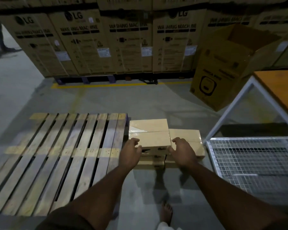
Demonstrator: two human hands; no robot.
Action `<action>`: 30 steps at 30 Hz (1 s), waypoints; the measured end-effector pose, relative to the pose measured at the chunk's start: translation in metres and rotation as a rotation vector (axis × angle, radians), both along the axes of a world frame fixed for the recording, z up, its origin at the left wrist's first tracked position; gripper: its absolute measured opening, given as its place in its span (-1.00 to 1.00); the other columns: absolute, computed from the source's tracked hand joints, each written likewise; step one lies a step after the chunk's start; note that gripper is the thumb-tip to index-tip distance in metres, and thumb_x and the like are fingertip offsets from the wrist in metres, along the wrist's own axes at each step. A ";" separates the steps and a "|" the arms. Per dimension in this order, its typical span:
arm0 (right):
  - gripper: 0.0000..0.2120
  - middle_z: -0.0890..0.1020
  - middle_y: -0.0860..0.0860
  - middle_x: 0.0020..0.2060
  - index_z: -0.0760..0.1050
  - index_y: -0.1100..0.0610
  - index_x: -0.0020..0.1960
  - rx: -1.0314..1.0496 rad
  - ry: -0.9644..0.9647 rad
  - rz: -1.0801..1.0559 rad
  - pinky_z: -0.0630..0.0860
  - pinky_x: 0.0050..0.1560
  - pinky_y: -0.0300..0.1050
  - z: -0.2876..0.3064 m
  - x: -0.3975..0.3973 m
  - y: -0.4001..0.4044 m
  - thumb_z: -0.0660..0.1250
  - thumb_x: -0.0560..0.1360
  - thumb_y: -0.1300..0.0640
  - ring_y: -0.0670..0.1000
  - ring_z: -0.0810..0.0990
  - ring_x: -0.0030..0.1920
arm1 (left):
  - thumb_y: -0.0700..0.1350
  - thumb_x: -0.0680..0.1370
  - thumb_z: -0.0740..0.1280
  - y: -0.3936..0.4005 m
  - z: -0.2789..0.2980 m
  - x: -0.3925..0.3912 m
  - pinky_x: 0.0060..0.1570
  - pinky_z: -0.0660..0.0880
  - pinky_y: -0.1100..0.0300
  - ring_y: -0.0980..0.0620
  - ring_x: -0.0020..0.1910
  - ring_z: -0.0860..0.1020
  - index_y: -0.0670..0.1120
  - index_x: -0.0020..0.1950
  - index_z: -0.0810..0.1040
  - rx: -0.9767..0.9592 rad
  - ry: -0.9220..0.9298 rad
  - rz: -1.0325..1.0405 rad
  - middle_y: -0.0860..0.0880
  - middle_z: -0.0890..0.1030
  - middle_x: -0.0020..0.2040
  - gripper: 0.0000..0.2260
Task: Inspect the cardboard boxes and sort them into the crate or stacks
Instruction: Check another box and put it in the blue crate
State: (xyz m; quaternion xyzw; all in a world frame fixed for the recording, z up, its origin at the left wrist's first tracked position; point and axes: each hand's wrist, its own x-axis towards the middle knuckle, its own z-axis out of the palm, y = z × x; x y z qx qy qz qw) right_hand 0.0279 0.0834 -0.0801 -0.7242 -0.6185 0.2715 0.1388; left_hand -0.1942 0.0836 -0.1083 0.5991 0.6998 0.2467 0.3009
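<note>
Two stacks of small tan cardboard boxes stand on the floor between the pallet and the wire crate. The top box point(149, 135) of the left, taller stack is taped along its seam. My left hand point(131, 151) curls around its near left corner. My right hand point(183, 151) presses on its near right corner, partly over the lower right stack point(188, 136). Both hands touch the top box, which still rests on its stack. The wire mesh crate point(253, 156) sits to the right.
A wooden pallet point(56, 156) lies on the floor to the left. An open large carton point(223, 68) stands at the back right beside a white-framed table with an orange top point(279, 83). Big washing machine cartons point(123, 42) line the back. My bare foot point(167, 211) is below.
</note>
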 end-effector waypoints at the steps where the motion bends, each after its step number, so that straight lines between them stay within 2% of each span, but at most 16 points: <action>1: -0.58 0.54 0.08 0.24 0.44 0.09 0.35 -0.021 0.005 -0.005 0.49 0.23 0.07 -0.010 0.003 0.016 0.34 0.56 -0.07 0.10 0.50 0.25 | -0.11 0.63 0.33 0.013 -0.008 0.002 0.22 0.50 0.12 0.02 0.27 0.54 -0.07 0.39 0.49 -0.018 0.007 0.005 -0.05 0.58 0.31 -0.68; 4: -0.56 0.53 0.11 0.25 0.43 0.12 0.36 -0.081 0.028 -0.013 0.49 0.22 0.04 -0.034 0.011 0.060 0.34 0.56 -0.06 0.12 0.49 0.25 | -0.12 0.62 0.34 0.047 -0.029 0.008 0.26 0.50 0.05 -0.02 0.29 0.54 -0.10 0.42 0.46 -0.079 -0.012 0.073 -0.09 0.56 0.34 -0.64; 13: -0.54 0.50 0.13 0.28 0.40 0.15 0.41 -0.179 0.031 0.009 0.46 0.21 0.02 -0.119 0.018 0.163 0.32 0.59 -0.02 0.13 0.48 0.27 | -0.11 0.63 0.35 0.142 -0.110 0.009 0.38 0.42 0.02 -0.09 0.39 0.46 -0.15 0.49 0.38 -0.239 -0.010 0.198 -0.14 0.48 0.43 -0.56; 18: -0.47 0.44 0.16 0.36 0.31 0.21 0.45 -0.255 0.047 -0.009 0.40 0.30 0.03 -0.172 0.007 0.200 0.30 0.60 -0.04 0.16 0.41 0.36 | -0.08 0.61 0.37 0.183 -0.156 0.000 0.43 0.34 0.00 -0.16 0.45 0.39 -0.19 0.53 0.32 -0.337 0.007 0.248 -0.17 0.42 0.48 -0.47; 22: -0.40 0.38 0.19 0.42 0.24 0.27 0.49 -0.280 0.049 -0.077 0.35 0.36 0.07 -0.217 -0.005 0.220 0.32 0.59 -0.02 0.19 0.34 0.41 | -0.10 0.52 0.46 0.204 -0.210 -0.016 0.30 0.50 -0.11 -0.19 0.28 0.52 -0.19 0.38 0.45 -0.407 -0.032 0.332 -0.18 0.55 0.28 -0.53; 24: -0.37 0.35 0.21 0.44 0.21 0.28 0.49 -0.303 0.048 -0.118 0.34 0.37 0.06 -0.239 -0.008 0.225 0.34 0.58 -0.02 0.21 0.31 0.42 | 0.01 0.45 0.48 0.210 -0.240 -0.027 0.22 0.56 -0.16 -0.19 0.23 0.56 -0.19 0.36 0.42 -0.466 -0.046 0.382 -0.17 0.57 0.24 -0.44; 25: -0.35 0.33 0.21 0.45 0.20 0.28 0.50 -0.329 0.049 -0.142 0.33 0.38 0.07 -0.249 -0.009 0.227 0.35 0.57 -0.01 0.21 0.31 0.43 | 0.05 0.43 0.46 0.211 -0.255 -0.033 0.21 0.56 -0.16 -0.18 0.21 0.56 -0.21 0.35 0.41 -0.503 -0.078 0.406 -0.16 0.57 0.23 -0.41; 28: -0.29 0.38 0.22 0.41 0.16 0.24 0.52 -0.368 0.083 -0.220 0.38 0.36 0.13 -0.275 -0.009 0.227 0.41 0.53 0.02 0.23 0.36 0.39 | -0.05 0.50 0.46 0.212 -0.275 -0.038 0.19 0.57 -0.07 -0.07 0.11 0.56 -0.21 0.22 0.41 -0.627 -0.243 0.468 -0.09 0.56 0.10 -0.59; 30: -0.23 0.40 0.24 0.39 0.09 0.23 0.55 -0.366 0.126 -0.258 0.39 0.34 0.13 -0.289 -0.010 0.223 0.42 0.52 0.06 0.25 0.39 0.37 | -0.07 0.52 0.46 0.213 -0.284 -0.039 0.14 0.59 -0.04 -0.10 0.11 0.59 -0.22 0.28 0.45 -0.642 -0.312 0.498 -0.14 0.59 0.13 -0.58</action>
